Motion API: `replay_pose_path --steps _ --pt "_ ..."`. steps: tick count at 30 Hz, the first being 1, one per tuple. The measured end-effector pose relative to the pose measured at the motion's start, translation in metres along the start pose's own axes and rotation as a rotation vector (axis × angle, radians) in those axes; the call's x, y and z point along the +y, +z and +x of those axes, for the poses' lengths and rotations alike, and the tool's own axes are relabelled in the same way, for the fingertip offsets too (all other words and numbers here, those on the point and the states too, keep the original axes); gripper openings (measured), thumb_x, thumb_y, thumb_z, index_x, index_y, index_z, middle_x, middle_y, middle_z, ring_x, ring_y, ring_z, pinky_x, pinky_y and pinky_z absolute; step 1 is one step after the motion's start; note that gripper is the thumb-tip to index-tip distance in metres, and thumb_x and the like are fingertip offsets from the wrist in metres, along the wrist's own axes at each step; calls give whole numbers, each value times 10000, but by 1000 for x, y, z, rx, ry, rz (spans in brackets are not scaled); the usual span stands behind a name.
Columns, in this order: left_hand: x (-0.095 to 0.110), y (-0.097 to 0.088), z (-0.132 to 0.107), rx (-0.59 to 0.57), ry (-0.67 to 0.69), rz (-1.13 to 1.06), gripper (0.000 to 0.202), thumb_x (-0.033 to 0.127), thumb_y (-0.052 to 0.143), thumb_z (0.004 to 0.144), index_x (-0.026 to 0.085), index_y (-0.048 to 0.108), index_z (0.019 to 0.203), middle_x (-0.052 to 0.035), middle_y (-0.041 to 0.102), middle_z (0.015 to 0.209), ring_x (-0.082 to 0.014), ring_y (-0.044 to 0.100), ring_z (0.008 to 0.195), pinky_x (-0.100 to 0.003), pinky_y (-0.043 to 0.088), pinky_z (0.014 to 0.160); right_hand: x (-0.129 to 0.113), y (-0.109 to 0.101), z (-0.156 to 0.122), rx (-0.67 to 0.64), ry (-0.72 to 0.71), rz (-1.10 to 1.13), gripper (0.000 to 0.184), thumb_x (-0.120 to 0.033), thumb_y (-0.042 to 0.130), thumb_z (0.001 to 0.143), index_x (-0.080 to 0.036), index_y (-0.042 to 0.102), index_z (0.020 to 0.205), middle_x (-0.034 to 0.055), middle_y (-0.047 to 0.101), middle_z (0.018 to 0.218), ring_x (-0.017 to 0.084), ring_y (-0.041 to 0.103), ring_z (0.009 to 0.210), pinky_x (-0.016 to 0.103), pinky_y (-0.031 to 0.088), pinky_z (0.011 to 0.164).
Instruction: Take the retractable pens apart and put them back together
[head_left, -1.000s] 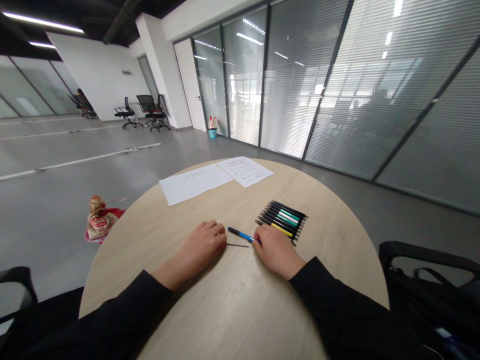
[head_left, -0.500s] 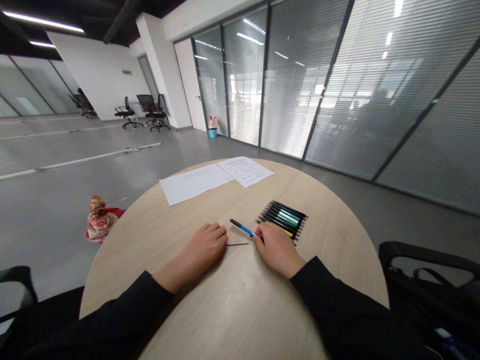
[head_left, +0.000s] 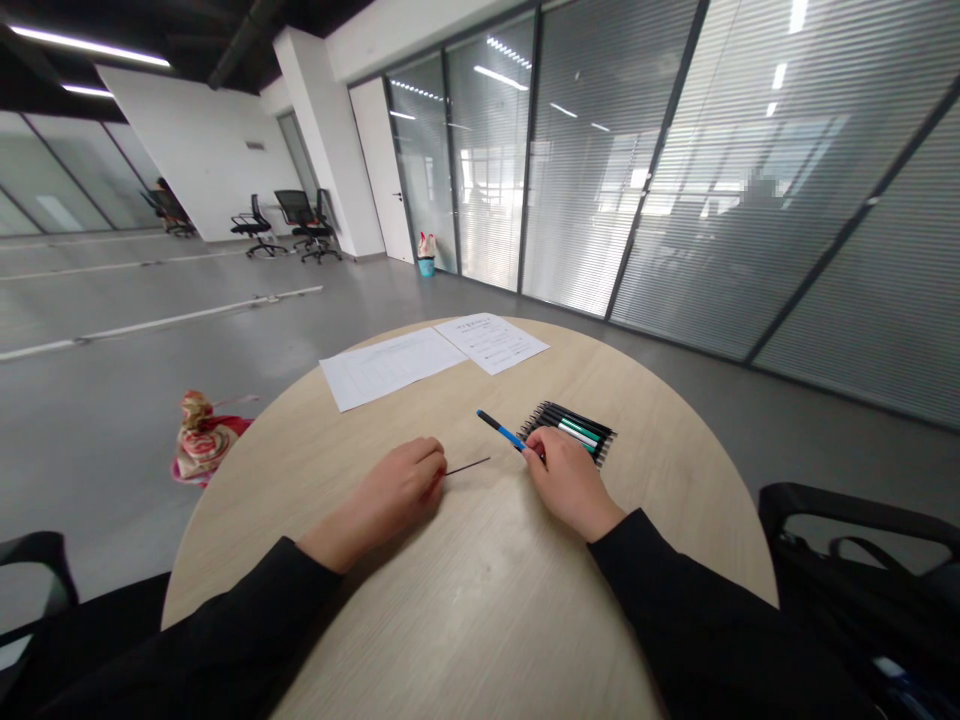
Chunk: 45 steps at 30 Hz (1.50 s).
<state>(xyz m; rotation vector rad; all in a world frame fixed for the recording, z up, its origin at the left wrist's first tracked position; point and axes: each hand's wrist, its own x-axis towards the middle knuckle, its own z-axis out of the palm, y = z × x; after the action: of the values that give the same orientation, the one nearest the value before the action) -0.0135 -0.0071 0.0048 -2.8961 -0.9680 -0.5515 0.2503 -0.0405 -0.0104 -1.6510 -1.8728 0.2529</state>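
Note:
My right hand [head_left: 568,478] pinches a blue pen with black ends [head_left: 500,430] above the table, its free end pointing up and left. Just beyond these fingers lies a row of several pens [head_left: 576,425], mostly black, with green and white barrels among them; the hand hides the near part of the row. My left hand [head_left: 397,492] is closed on the end of a thin dark stick [head_left: 469,466], which looks like a pen refill. The stick points right, toward the other hand, and does not touch the pen.
Two printed sheets [head_left: 391,368] lie at the far side of the round wooden table [head_left: 465,620]. A black chair [head_left: 847,530] stands at the right, another armrest [head_left: 37,560] at the left. A red and beige bundle [head_left: 206,440] is on the floor.
My right hand has moved away and slightly right with the blue pen, now covering the near pens. The thin stick in my left hand has tilted up, and that hand has shifted slightly left.

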Motion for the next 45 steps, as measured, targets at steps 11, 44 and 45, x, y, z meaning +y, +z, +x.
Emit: replay_pose_path --steps 11,44,45 --pt "-27 -4 -4 128 -173 -5 136 164 454 928 183 567 854 -63 598 881 -198 582 788 -347 502 731 4 0 1 5 4 -5 69 -119 585 942 -175 612 912 55 665 896 208 607 863 295 390 771" --pt "-16 -7 1 -14 -46 66 230 129 419 948 171 571 781 -77 584 828 -197 522 726 -345 467 696 20 -17 9 -36 -172 -81 141 -74 526 964 -169 630 958 73 643 984 215 563 943 317 409 849" --pt "-16 -7 1 -9 -44 72 230 127 416 948 172 569 783 -77 585 830 -198 524 728 -346 468 698 20 -18 9 -34 -178 -78 140 -75 529 963 -170 632 959 72 645 986 216 564 946 319 411 853"
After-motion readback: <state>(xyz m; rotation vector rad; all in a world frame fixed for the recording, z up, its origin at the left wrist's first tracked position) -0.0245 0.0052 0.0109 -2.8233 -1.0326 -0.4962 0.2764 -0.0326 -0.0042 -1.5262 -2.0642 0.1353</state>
